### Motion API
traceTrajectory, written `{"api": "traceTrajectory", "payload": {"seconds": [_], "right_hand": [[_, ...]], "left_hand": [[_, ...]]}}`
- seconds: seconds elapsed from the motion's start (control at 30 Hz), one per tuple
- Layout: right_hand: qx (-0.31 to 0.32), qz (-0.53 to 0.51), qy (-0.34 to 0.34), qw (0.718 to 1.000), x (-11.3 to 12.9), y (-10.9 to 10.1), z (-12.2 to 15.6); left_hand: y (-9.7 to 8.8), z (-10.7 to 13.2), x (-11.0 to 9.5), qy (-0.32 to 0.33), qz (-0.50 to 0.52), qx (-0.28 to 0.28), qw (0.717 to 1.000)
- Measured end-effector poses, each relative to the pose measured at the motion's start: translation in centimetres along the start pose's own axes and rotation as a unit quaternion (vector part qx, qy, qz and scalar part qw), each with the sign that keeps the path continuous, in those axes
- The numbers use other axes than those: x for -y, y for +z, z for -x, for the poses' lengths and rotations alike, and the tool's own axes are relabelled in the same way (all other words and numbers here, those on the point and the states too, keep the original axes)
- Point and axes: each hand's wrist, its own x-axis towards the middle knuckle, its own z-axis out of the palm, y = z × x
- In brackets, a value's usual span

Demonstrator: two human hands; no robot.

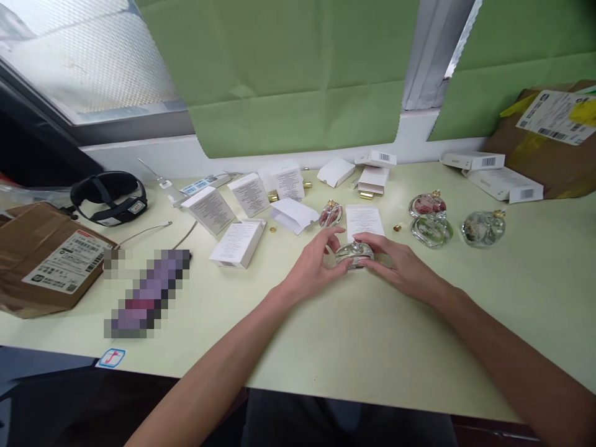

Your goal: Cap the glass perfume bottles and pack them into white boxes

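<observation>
Glass bottle (347, 253) sits between my hands, long axis about 9-to-3, neck toward 12. Left hand (313, 262) grasps its 9 o'clock end, right hand (406, 266) its 3; neither nearer. White card (364, 218) just beyond, 12 o'clock.

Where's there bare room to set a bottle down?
Bare tabletop: between the left hand, the right hand and the near edge; also from the rightmost glass perfume bottle toward the right forearm. Crowded: beyond the hands, with white cartons and more bottles.
</observation>
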Motion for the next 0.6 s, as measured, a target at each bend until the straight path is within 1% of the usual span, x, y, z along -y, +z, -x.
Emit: {"api": "traceTrajectory", "payload": {"seconds": [0.17, 0.27, 0.33, 0.4, 0.47, 0.53, 0.6], "right_hand": [[-0.015, 0.004, -0.042, 0.999, -0.5, 0.7, 0.0], [-0.054, 0.029, -0.05, 0.997, -0.8, 1.1, 0.1], [-0.091, 0.073, -0.069, 0.991, -0.9, 1.2, 0.1], [-0.118, 0.13, -0.094, 0.98, -1.0, 1.1, 0.1], [-0.131, 0.171, -0.108, 0.97, -0.9, 0.9, -0.1], [-0.133, 0.183, -0.119, 0.967, -0.7, 0.6, -0.2], [-0.13, 0.175, -0.118, 0.969, -0.3, 0.4, -0.3]], "left_hand": [[-0.2, 0.1, 0.1, 0.096, -0.027, 0.016, 0.995], [-0.3, 0.1, 0.1, 0.106, -0.045, 0.025, 0.993], [-0.3, 0.1, 0.2, 0.111, -0.055, 0.024, 0.992], [-0.2, 0.1, 0.4, 0.123, -0.065, 0.007, 0.99], [-0.2, 0.1, 0.5, 0.135, -0.083, -0.026, 0.987], [-0.2, 0.0, 0.6, 0.141, -0.108, -0.053, 0.983], [-0.3, -0.1, 0.7, 0.143, -0.122, -0.062, 0.98]]}}
